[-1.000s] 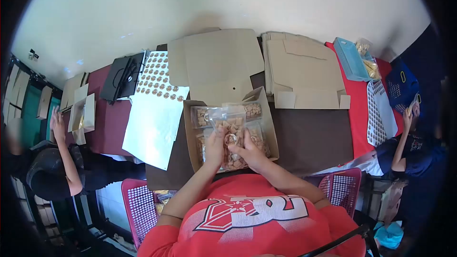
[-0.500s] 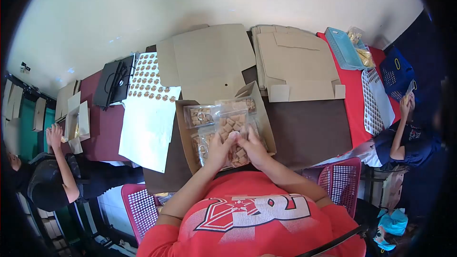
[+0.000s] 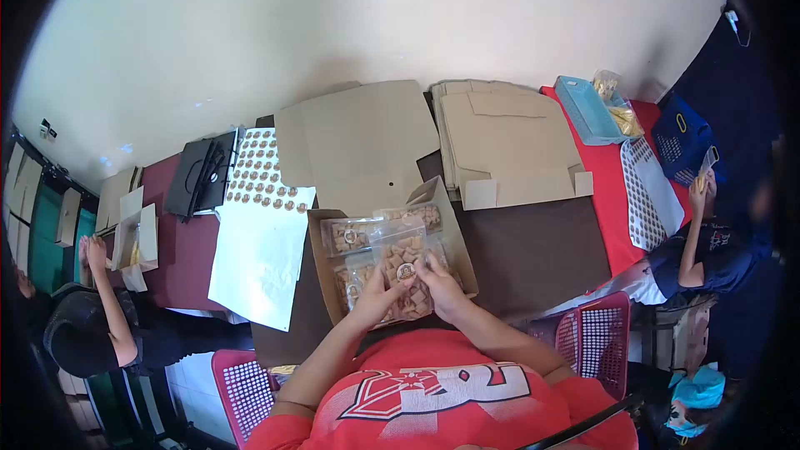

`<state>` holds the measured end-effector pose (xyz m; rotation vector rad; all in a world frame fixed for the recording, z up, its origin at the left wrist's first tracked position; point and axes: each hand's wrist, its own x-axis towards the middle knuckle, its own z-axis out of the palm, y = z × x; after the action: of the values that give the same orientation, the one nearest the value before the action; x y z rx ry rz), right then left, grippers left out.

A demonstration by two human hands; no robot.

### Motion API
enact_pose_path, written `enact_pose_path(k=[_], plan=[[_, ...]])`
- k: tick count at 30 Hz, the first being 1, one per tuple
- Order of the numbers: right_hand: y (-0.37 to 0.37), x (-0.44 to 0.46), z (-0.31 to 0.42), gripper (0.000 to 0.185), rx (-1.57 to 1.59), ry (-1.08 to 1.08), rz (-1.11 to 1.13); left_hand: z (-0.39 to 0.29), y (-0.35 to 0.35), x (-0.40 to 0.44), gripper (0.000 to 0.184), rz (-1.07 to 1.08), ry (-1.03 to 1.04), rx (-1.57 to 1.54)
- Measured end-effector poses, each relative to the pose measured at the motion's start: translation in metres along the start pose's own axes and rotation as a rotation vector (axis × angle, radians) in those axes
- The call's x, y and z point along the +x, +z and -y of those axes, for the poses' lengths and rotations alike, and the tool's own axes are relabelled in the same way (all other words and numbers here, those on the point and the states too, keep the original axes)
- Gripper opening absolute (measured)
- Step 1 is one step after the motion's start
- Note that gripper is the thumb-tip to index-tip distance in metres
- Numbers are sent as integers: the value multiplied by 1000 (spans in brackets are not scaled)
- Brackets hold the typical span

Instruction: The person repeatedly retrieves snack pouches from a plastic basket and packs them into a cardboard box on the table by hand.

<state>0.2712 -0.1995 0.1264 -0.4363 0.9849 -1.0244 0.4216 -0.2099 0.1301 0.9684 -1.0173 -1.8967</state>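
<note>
A clear plastic bag of small tan snack pieces (image 3: 403,243) is held between my two hands, above an open cardboard box (image 3: 458,237). On the bag's front is a round sticker (image 3: 406,272). My left hand (image 3: 373,298) grips the bag's left side, thumb near the sticker. My right hand (image 3: 444,290) holds the right side, its fingers partly hidden behind the bag. Inside the box lie several similar bags, among them one at the back left (image 3: 347,236) and one at the back right (image 3: 423,216).
Left of the box lies a sticker sheet (image 3: 257,250) beside a black bag (image 3: 200,175). Flat cardboard (image 3: 358,137) and a cardboard stack (image 3: 508,142) lie behind. A blue basket (image 3: 587,112) stands at right. One person works on each side.
My thumbs have moved apart, and the round sticker on the bag now shows between them. The view has tilted up a little, so the table sits lower.
</note>
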Motion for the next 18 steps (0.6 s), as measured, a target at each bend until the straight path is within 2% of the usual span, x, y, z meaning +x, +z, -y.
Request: enact_pose_path(k=[4,6,7,10,11,13,14,15,17,18], plan=[[-15,7,-18,59,67,-76,48,3,-10,-10,63,110,41,59],[-10,0,-8,59,-32,-55,147,12,-19,-9,55,69,-98,163],[-11,-1,-9,59,-28,-69,143,14,-17,-9,55,80,-94,171],[-18,-2,-17,66,-151,51,141,23,-10,-8,45,-46,-21,-24],[-20,-3,-18,66,-159,41,139,26,-12,-7,45,-38,-12,-26],[-21,-5,-18,72,-313,-103,275,22,-15,-4,57,-106,-101,-225],[-19,-7,-17,63,-379,-167,214,18,-8,-6,52,-140,-74,-244],[-21,-5,-19,63,-370,-152,207,15,-6,-5,52,-146,-91,-246],[-27,2,-17,50,-578,-297,39,15,-8,-9,49,-201,-105,-36],[-26,3,-15,42,-479,-382,-29,34,-23,-5,46,-122,-127,-80]])
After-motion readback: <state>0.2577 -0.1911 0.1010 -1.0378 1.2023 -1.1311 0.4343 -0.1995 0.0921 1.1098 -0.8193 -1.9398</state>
